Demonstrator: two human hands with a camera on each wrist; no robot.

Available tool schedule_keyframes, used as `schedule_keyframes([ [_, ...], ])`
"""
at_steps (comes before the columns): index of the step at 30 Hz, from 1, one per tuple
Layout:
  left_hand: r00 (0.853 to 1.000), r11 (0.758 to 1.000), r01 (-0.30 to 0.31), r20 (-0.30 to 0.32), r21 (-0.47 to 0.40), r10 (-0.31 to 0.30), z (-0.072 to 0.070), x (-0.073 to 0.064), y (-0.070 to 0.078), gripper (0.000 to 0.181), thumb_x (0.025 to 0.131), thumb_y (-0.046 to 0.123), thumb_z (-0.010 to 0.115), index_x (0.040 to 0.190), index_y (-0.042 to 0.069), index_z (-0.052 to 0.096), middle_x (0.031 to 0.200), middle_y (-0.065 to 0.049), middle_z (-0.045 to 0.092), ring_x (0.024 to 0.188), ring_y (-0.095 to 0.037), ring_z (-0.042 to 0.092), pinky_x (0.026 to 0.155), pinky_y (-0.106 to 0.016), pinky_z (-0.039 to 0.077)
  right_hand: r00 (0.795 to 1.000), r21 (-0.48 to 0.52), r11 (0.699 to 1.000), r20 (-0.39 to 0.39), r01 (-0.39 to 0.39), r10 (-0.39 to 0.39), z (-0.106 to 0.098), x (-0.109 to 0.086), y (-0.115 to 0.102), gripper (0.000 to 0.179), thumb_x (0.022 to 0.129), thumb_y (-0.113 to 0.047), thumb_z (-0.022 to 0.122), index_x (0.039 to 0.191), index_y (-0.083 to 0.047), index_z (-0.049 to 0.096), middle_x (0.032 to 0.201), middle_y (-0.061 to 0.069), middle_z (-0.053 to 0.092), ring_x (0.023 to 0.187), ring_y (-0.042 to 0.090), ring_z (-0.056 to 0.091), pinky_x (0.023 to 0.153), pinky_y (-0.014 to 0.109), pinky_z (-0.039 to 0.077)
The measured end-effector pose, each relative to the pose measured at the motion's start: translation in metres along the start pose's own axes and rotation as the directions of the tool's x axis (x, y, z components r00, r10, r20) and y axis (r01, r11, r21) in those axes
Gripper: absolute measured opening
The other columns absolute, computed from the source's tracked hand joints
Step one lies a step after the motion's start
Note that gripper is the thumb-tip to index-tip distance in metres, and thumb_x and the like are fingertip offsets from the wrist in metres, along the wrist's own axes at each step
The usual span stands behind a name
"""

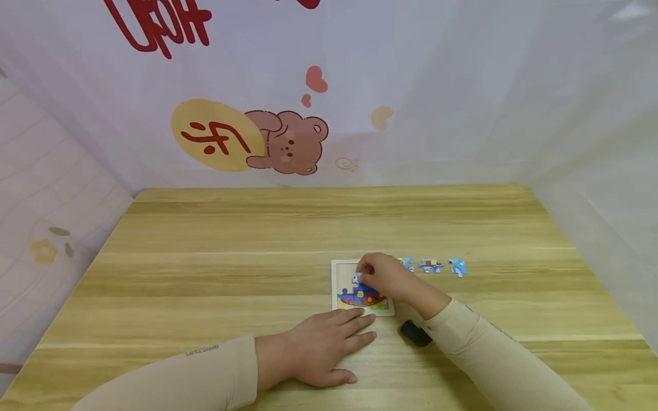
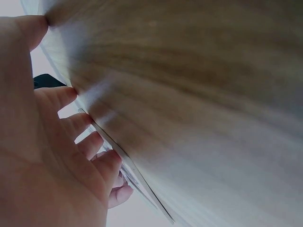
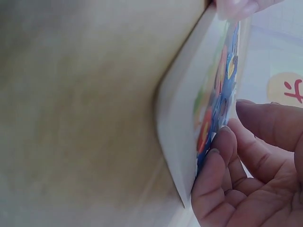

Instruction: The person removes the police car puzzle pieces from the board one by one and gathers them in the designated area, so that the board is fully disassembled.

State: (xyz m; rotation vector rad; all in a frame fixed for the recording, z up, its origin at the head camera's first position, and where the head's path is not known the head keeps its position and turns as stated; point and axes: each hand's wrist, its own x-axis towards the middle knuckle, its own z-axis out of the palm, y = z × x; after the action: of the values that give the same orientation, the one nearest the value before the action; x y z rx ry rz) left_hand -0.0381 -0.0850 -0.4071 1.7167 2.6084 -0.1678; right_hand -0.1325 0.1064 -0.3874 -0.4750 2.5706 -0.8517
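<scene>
A square jigsaw puzzle tray [image 1: 334, 282] with a pale rim lies on the table, partly filled with a blue, red and yellow vehicle picture. My right hand [image 1: 388, 277] is over its upper right part, pinching a small light-blue puzzle piece [image 1: 356, 278] between thumb and fingers. In the right wrist view the right fingertips [image 3: 215, 158] rest at the picture's surface, and the hand hides part of it. My left hand [image 1: 329, 345] lies flat, fingers extended, with fingertips at the tray's near edge. The left wrist view shows those fingers [image 2: 90, 144] along the tray's side.
Three loose puzzle pieces lie in a row right of the tray: one partly behind the right hand [image 1: 406, 263], a middle piece [image 1: 430, 265] and a far-right piece [image 1: 457, 268]. A black rounded object [image 1: 415, 333] shows by the right wrist. A printed curtain [image 1: 437, 114] hangs behind the wooden table [image 1: 231, 228].
</scene>
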Motion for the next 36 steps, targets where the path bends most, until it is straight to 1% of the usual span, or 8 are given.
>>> schedule_keyframes([
  [2, 1.0, 1.0, -0.001, 0.002, 0.002, 0.001, -0.0001, 0.0004, 0.0003, 0.067, 0.096, 0.06, 0.04, 0.148, 0.019, 0.04, 0.155, -0.005, 0.032, 0.142, -0.022, 0.03, 0.111, -0.03, 0.031, 1.0, 0.018, 1.0, -0.004, -0.003, 0.003, -0.0001, 0.0002, 0.0012, 0.004, 0.091, -0.007, 0.064, 0.094, -0.006, 0.064, 0.079, 0.0, 0.057, 0.071, 0.015, 0.052, 0.067, 0.029, 0.046],
  [6, 1.0, 1.0, 0.002, 0.006, -0.001, -0.002, 0.0005, 0.0011, 0.0004, 0.067, 0.095, 0.06, 0.04, 0.148, 0.019, 0.04, 0.155, -0.005, 0.032, 0.142, -0.022, 0.03, 0.112, -0.03, 0.031, 1.0, 0.03, 0.999, -0.005, 0.016, -0.016, 0.0005, -0.0001, 0.0029, 0.003, 0.091, -0.006, 0.064, 0.094, -0.007, 0.062, 0.08, 0.001, 0.057, 0.071, 0.015, 0.052, 0.066, 0.029, 0.046],
  [17, 1.0, 1.0, -0.004, 0.001, 0.001, 0.004, -0.0008, 0.0017, 0.0001, 0.067, 0.096, 0.06, 0.04, 0.148, 0.019, 0.04, 0.155, -0.005, 0.033, 0.141, -0.022, 0.031, 0.112, -0.03, 0.03, 1.0, 0.079, 0.997, 0.003, 0.019, -0.019, -0.0003, -0.0034, 0.0035, 0.004, 0.092, -0.007, 0.063, 0.095, -0.007, 0.059, 0.079, 0.002, 0.053, 0.068, 0.015, 0.048, 0.061, 0.028, 0.042],
  [28, 1.0, 1.0, -0.002, 0.022, -0.005, 0.002, -0.0005, 0.0016, 0.0002, 0.067, 0.096, 0.061, 0.038, 0.149, 0.02, 0.039, 0.156, -0.005, 0.031, 0.143, -0.022, 0.029, 0.112, -0.03, 0.03, 0.999, 0.141, 0.989, 0.004, 0.049, -0.051, -0.0006, -0.0033, 0.0058, 0.005, 0.092, -0.005, 0.063, 0.093, -0.006, 0.058, 0.08, 0.002, 0.052, 0.072, 0.015, 0.048, 0.066, 0.029, 0.042],
  [36, 1.0, 1.0, 0.006, 0.02, -0.014, -0.005, 0.0014, 0.0024, -0.0001, 0.067, 0.095, 0.061, 0.039, 0.149, 0.02, 0.039, 0.156, -0.005, 0.031, 0.143, -0.023, 0.028, 0.111, -0.03, 0.032, 0.997, 0.188, 0.98, 0.014, 0.068, -0.072, -0.0022, -0.0009, 0.0088, 0.004, 0.092, -0.005, 0.063, 0.091, -0.005, 0.059, 0.08, 0.001, 0.054, 0.073, 0.015, 0.05, 0.069, 0.029, 0.044],
])
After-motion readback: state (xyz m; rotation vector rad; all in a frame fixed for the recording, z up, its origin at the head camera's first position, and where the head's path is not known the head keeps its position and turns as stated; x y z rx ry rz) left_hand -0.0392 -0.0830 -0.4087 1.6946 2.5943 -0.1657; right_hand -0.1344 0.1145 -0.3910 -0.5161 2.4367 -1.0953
